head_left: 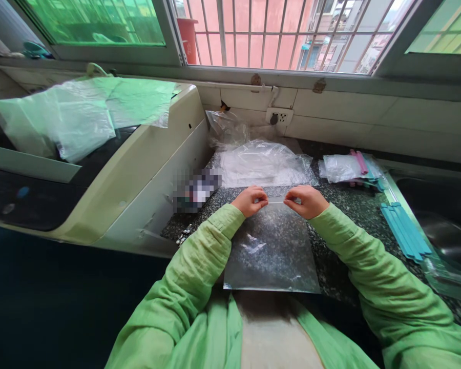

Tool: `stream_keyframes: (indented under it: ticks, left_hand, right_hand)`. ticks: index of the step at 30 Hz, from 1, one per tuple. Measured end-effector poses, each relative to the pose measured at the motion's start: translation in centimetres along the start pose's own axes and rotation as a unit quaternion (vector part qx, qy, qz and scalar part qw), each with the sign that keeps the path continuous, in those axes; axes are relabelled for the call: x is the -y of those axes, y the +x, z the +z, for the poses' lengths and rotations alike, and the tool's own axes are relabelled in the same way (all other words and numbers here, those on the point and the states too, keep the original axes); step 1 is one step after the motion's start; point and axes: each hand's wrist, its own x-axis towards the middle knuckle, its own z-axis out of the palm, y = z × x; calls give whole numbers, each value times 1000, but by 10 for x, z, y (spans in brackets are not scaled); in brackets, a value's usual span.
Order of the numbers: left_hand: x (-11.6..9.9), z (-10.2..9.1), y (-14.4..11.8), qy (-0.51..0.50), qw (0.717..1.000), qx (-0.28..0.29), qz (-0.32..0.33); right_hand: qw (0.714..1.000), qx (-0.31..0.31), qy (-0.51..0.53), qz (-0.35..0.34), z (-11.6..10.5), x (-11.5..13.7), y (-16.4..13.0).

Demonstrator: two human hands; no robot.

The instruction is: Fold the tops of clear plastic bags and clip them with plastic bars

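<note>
The clear plastic bag (pixel 271 251) lies flat on the dark speckled counter (pixel 338 266) right in front of you, its mouth at the far end and its bottom edge hanging a little over the counter's near lip. Your left hand (pixel 249 201) pinches the left part of the top edge and your right hand (pixel 306 201) pinches the right part, both sets of fingers closed on the film, with a short stretch of the rim taut between them.

To do this step well, I would judge that you want to keep that stretch straight and level, so the two layers of the mouth line up along their whole width. Hold with the fingertips only; a full fist would crumple the film. Keep the body of the bag lying smooth on the stone so no fold runs up into the rim.

Just beyond your hands sits a heap of more clear bags (pixel 263 164), close enough to snag the edge if you push forward. To your right lie blue strips (pixel 405 230) on the counter, with a smaller stack of bags and pink and teal strips (pixel 351 166) behind them. A white machine (pixel 146 169) stands at your left.
</note>
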Motion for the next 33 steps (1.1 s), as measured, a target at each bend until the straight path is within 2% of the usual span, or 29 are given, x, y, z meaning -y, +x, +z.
stream_keyframes:
  ticks: [6, 14, 20, 28, 33]
  left_hand:
    - [0, 0, 0, 0, 1000, -3, 4]
    - [1, -2, 0, -1, 1000, -18, -25]
    - [-1, -1, -1, -10, 999, -21, -46]
    - [-2, 0, 0, 2, 999, 5, -54]
    - [-2, 0, -1, -15, 999, -8, -38]
  right_hand:
    - [1000, -5, 2, 2, 1, 0, 0]
    - [998, -11, 53, 23, -6, -8, -1]
    - [999, -39, 10, 19, -2, -7, -1]
    - [1000, -24, 11, 13, 1, -7, 0]
    - [999, -23, 21, 10, 1, -1, -1]
